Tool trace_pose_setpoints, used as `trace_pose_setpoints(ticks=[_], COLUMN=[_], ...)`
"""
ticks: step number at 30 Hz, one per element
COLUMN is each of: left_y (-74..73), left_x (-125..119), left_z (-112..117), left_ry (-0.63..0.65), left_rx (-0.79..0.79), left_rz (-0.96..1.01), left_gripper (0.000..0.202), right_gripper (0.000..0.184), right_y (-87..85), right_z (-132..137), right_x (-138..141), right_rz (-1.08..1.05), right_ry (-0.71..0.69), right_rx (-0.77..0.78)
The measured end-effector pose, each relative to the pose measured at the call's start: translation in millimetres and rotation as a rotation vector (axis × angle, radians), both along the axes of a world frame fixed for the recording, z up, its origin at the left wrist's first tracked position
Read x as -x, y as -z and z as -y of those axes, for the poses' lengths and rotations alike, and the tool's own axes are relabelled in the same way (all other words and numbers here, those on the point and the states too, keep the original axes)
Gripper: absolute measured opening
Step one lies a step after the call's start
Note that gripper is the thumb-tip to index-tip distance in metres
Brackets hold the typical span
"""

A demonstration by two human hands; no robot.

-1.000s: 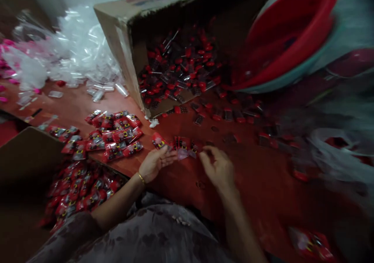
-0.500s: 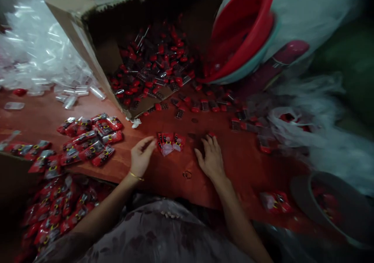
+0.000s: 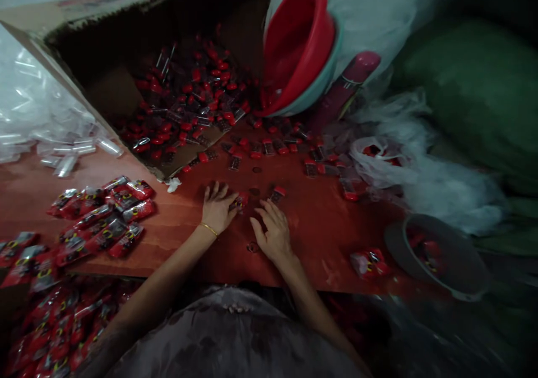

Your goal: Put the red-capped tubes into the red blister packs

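Observation:
My left hand [image 3: 218,210], a thin gold bangle at its wrist, lies with fingers spread partly over a few small red printed packets [image 3: 241,201]. Most of those packets are hidden by the hand. To the right, my right hand [image 3: 274,232] rests low over the table with its fingers stretched out and nothing visible in them. Just beyond its fingertips lies a small clear container with a red cap [image 3: 278,192]. A small dark ring [image 3: 252,247] sits on the table between my two hands.
A tipped cardboard box [image 3: 138,168] spills red-capped containers onto the red table [image 3: 311,243]. Filled red packets [image 3: 101,221] lie left, more below the edge. A red basin [image 3: 317,42], purple bottle [image 3: 353,81], plastic bag [image 3: 374,154], and grey bowl [image 3: 445,288] stand right.
My left hand has spread its fingers and come over the red packets. My right hand now lies closer to it, below a red-capped container. The view has shifted to the right.

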State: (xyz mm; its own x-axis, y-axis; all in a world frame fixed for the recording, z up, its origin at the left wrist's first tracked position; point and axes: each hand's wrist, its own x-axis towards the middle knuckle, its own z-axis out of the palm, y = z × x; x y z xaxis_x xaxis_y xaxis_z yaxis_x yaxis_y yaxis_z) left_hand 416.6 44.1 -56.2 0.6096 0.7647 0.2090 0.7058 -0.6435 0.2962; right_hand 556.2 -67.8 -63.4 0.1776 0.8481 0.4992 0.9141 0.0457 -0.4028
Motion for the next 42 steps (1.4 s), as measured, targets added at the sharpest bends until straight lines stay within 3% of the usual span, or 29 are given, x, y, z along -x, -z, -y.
trace_pose_setpoints(ticks=[5, 8, 14, 18, 21, 24, 32, 39, 42], left_y=[-1.9, -6.0, -26.6, -35.3, -37.5, -35.9, -25.5, -37.2, -41.1], left_x=[-5.2, -5.6, -4.8, -4.2, -4.9, -6.8, -9.8, -13.1, -11.2], left_z=[1.3, 0.4, 10.9, 23.8, 28.3, 28.6, 31.4, 27.4, 21.6], left_ry=[-0.002, -0.072, -0.110, -0.131, -0.168, -0.183, -0.212, -0.384, -0.484], left_rx=[0.027, 0.062, 0.188, 0.461, 0.839, 1.101, 0.930, 1.338, 1.369], left_rz=[0.015, 0.097, 0.424, 0.762, 1.030, 1.101, 0.988, 1.223, 1.287], left_gripper=[0.022, 0.024, 0.023, 0.033, 0.043, 0.032, 0.022, 0.037, 0.032], right_gripper=[0.025, 0.026, 0.033, 0.027, 0.027, 0.029, 0.036, 0.038, 0.042], right_y=[-1.4, -4.5, -20.8, -28.9, -30.1, -28.9, -21.3, -25.6, -25.4], right_z=[-5.0, -2.0, -14.6, -27.8, -27.9, -22.6, -19.2, -24.8, -27.1], right_x=[5.2, 5.3, 22.4, 31.9, 29.8, 26.0, 28.5, 8.4, -11.1], right_rz=[-0.037, -0.156, -0.828, -1.038, -0.993, -0.878, -0.672, -0.467, -0.284], right_ry=[0.002, 0.022, -0.011, 0.010, 0.044, 0.002, 0.036, 0.036, 0.274], right_rx=[0.021, 0.015, 0.081, 0.040, 0.025, 0.044, 0.036, 0.161, 0.204])
